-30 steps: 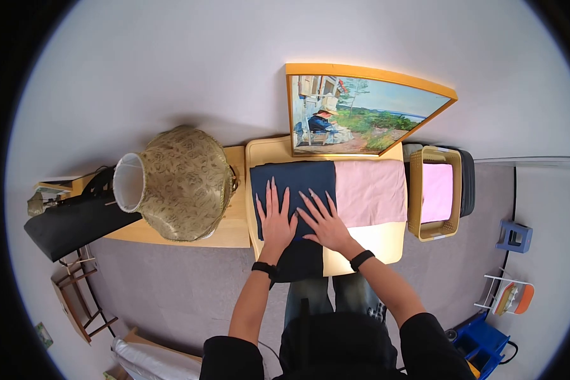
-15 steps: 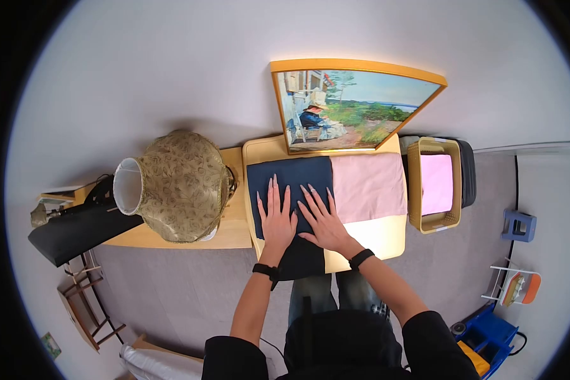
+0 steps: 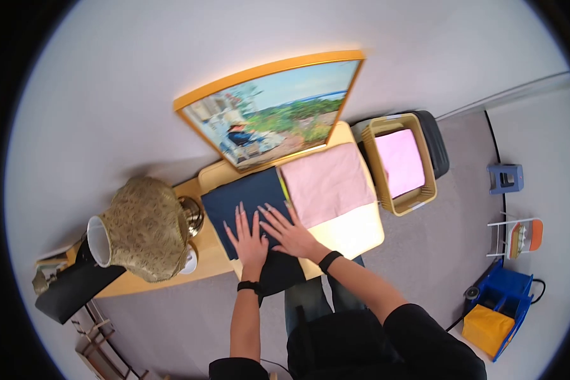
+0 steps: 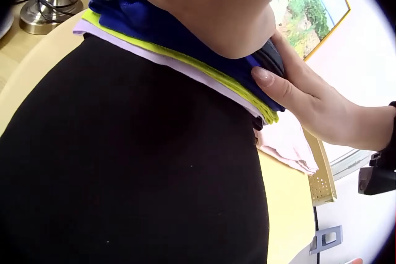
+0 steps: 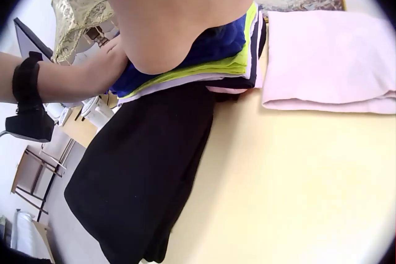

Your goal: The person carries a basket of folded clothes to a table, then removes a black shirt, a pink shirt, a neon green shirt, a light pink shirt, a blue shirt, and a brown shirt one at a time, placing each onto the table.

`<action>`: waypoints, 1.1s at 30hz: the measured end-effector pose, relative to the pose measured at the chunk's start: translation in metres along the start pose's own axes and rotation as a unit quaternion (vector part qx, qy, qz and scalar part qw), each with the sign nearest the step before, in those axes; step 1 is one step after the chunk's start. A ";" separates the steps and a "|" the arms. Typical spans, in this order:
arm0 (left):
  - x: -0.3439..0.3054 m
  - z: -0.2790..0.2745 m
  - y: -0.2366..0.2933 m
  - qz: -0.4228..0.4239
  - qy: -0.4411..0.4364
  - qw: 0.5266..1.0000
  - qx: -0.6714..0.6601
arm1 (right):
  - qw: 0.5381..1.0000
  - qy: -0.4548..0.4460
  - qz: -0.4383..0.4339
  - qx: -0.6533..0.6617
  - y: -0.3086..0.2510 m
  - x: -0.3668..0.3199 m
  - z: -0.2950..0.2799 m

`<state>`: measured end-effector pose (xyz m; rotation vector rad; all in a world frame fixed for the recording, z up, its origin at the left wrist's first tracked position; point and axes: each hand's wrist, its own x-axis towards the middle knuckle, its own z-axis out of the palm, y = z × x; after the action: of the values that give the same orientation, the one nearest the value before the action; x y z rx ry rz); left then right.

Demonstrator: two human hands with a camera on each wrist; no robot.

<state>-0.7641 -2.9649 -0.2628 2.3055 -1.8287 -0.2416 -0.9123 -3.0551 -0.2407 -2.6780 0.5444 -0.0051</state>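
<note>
Both hands lie on a folded navy cloth (image 3: 237,193) on top of a stack. My left hand (image 3: 250,247) rests near the cloth's front part, fingers straight. The right hand (image 3: 292,235) lies beside it with fingers spread, tips toward the cloth's right edge. Under the navy top, the right wrist view shows blue, yellow-green (image 5: 229,66) and lilac layers. Beneath these, a black cloth (image 5: 148,165) spreads forward over the table. A folded pale pink cloth (image 3: 326,183) lies directly right of the stack. Neither hand grips anything in the head view.
The pale yellow table (image 3: 354,231) has a framed painting (image 3: 278,114) standing at its back. A lamp with a patterned shade (image 3: 147,228) stands left on a wooden surface. To the right is a tan basket (image 3: 429,180) holding a pink cloth (image 3: 400,161). A blue stool (image 3: 505,178) stands farther off.
The head view has turned, so table, painting and basket appear tilted and shifted left. Both hands stay on the navy cloth throughout. A yellow-green edge now shows between the navy and pale pink cloths.
</note>
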 end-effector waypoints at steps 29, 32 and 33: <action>0.115 0.091 0.398 -0.142 -0.186 0.857 -0.459 | 0.963 -0.051 0.193 -0.182 0.312 -0.264 -0.044; 0.108 0.107 0.378 -0.092 -0.141 0.876 -0.453 | 0.965 -0.019 0.202 -0.169 0.316 -0.258 -0.038; 0.109 0.099 0.379 -0.105 -0.146 0.877 -0.447 | 0.967 -0.003 0.199 -0.160 0.319 -0.257 -0.034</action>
<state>-1.1208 -3.1596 -0.2662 1.8090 -1.1402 -1.2278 -1.2715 -3.2403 -0.3146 -2.8156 1.1599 0.2223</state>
